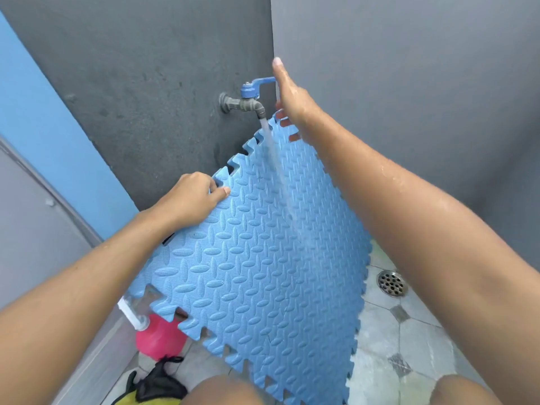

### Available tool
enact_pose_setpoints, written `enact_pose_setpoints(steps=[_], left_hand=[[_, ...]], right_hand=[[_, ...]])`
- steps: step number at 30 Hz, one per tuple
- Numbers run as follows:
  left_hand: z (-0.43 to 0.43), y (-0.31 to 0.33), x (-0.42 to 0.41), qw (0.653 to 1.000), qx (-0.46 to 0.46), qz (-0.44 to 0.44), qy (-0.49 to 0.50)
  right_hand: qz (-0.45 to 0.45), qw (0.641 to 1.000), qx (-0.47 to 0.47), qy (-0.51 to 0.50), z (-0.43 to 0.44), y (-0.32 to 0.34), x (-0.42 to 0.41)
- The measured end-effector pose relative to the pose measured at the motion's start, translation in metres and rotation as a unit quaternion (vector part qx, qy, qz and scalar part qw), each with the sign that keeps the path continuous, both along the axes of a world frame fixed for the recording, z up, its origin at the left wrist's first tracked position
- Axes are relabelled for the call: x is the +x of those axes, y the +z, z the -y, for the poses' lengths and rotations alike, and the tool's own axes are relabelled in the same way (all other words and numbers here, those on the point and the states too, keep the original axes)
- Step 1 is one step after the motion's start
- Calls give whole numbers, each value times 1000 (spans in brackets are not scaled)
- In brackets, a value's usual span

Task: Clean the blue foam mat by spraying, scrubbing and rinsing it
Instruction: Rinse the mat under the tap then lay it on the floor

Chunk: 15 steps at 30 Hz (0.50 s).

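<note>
Head view: pink spray bottle (159,337) on the floor, below-left of the tap (245,105). Directly under the tap sits the blue foam mat (257,273), tilted on a corner. It has an embossed tread pattern and jigsaw-tooth edges, and water runs down its face. Left hand (190,201) grips its upper-left edge, thumb in front, fingers curled behind. Right hand (292,97) at the tap's blue lever (261,81) — one digit straight up, the rest part-hidden behind the mat's top corner, grip unclear.

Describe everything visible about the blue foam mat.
The blue foam mat is a light-blue tile with an embossed oval pattern and interlocking toothed edges. It is held tilted, one corner up under the tap, whose water runs down its face. The left hand grips its left edge; fingers of the right hand show behind the top corner.
</note>
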<state>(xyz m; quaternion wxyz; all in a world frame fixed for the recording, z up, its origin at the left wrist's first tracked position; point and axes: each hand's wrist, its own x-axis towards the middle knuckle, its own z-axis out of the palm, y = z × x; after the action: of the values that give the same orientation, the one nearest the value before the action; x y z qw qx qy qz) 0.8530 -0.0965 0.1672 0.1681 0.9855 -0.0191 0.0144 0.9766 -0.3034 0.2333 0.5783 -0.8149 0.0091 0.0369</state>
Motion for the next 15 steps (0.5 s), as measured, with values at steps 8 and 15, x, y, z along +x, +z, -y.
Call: enact_pose_setpoints(steps=[8,15], left_hand=[[-4,-8,4,1000,-4,7,-6],[1,-4,-7,1000,-8,0,-9]], right_hand=[[-41,959,-270,79,-27,50,16],[-80,911,-384,127,-44,64,47]])
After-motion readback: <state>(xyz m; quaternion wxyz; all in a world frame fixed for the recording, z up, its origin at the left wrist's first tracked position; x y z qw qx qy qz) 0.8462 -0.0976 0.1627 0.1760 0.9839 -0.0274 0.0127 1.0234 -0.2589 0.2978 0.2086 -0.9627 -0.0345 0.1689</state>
